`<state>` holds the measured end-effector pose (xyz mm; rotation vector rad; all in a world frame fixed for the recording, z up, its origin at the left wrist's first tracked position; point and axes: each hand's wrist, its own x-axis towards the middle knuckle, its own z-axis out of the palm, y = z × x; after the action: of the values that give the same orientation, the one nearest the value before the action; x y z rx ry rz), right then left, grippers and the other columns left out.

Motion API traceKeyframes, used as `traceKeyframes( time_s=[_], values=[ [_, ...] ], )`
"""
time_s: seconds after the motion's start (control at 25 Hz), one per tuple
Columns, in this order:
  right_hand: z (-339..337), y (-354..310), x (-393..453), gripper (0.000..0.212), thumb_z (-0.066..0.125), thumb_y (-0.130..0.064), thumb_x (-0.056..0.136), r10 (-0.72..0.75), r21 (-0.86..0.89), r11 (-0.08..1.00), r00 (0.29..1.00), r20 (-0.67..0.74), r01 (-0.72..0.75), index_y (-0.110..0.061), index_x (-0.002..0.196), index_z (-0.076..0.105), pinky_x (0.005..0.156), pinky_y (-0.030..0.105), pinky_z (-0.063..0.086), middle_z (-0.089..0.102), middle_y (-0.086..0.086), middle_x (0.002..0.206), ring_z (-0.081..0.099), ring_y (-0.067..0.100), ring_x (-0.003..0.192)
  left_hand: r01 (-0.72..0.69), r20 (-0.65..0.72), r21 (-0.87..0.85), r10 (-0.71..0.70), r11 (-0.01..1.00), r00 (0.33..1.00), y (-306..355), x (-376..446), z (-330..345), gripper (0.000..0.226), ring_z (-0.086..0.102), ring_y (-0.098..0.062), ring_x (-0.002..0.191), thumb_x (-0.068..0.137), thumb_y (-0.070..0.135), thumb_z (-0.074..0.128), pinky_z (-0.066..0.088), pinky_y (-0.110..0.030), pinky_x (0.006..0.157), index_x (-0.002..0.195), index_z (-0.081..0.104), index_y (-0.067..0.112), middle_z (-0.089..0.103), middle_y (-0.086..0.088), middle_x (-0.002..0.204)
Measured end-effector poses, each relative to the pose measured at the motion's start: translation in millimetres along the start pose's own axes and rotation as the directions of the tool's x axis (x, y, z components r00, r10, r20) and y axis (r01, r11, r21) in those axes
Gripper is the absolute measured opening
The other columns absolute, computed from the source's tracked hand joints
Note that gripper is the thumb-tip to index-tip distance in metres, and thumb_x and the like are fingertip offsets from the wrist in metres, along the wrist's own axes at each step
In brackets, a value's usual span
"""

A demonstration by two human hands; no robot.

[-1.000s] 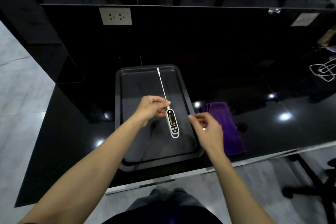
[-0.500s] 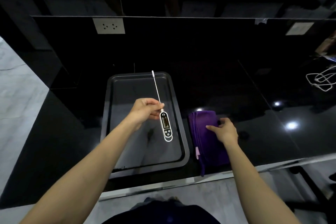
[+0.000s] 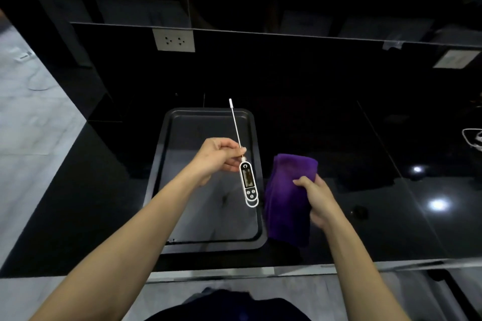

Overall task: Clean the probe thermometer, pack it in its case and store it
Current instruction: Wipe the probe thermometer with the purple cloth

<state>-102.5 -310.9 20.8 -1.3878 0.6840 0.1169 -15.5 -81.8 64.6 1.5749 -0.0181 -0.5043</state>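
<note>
Thermometer (image 3: 249, 184) at frame centre, held over the black tray (image 3: 167, 164). Left hand (image 3: 219, 157) pinches it where probe meets body, probe tip pointing to upper frame, still capped white. Right hand (image 3: 317, 199) closed on the purple cloth (image 3: 287, 206), lifted just right of the tray. Judgement: wiping not started. Cleaning, casing, storing all remain. No case visible.
</note>
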Motion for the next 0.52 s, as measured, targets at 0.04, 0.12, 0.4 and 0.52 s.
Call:
traceKeyframes(
  time_s=[0.04, 0.12, 0.4, 0.52],
  values=[
    [7.5, -3.8, -4.9, 0.024, 0.056, -0.006, 0.091, -0.007, 0.029, 1.000, 1.000, 0.023, 0.006, -0.021, 0.108, 0.065, 0.072, 0.036, 0.054, 0.072, 0.007, 0.099, 0.067, 0.026, 0.093, -0.001, 0.001, -0.010, 0.001, 1.000, 1.000, 1.1, -0.2, -1.2, 0.010, 0.069, -0.013, 0.061, 0.087, 0.011, 0.069, 0.057, -0.021, 0.055, 0.088, 0.067, 0.001, 0.070, -0.012, 0.076],
    [23.9, -9.2, -12.4, 0.023, 0.055, -0.003, 0.091, 0.025, 0.102, 0.994, 0.998, 0.065, -0.032, -0.018, 0.105, 0.066, 0.070, 0.036, 0.056, 0.073, 0.009, 0.095, 0.067, 0.025, 0.087, -0.004, 0.003, -0.034, 0.004, 0.999, 1.000, 2.6, -0.9, -5.0, 0.010, 0.070, -0.012, 0.061, 0.087, 0.011, 0.069, 0.056, -0.021, 0.054, 0.087, 0.067, 0.002, 0.070, -0.011, 0.075],
    [72.8, -6.9, -29.7, 0.044, 0.052, -0.005, 0.090, 0.282, 0.192, 0.921, 0.920, 0.272, -0.339, 0.003, 0.133, 0.055, 0.093, 0.050, 0.052, 0.061, 0.030, 0.131, 0.062, 0.040, 0.108, -0.020, -0.093, -0.112, 0.010, 0.993, 0.996, -0.6, -4.9, -27.2, 0.011, 0.069, -0.011, 0.058, 0.087, 0.007, 0.069, 0.057, -0.021, 0.055, 0.091, 0.064, -0.002, 0.069, -0.012, 0.073],
    [80.3, -5.6, -30.7, 0.042, 0.053, -0.011, 0.090, 0.297, 0.185, 0.908, 0.889, 0.347, -0.376, 0.002, 0.129, 0.059, 0.081, 0.043, 0.056, 0.069, 0.025, 0.119, 0.069, 0.035, 0.094, -0.038, -0.131, -0.149, 0.019, 0.988, 0.991, -4.1, -8.2, -41.9, 0.010, 0.068, -0.012, 0.060, 0.086, 0.005, 0.068, 0.058, -0.021, 0.059, 0.091, 0.064, -0.003, 0.068, -0.014, 0.076]
  ],
)
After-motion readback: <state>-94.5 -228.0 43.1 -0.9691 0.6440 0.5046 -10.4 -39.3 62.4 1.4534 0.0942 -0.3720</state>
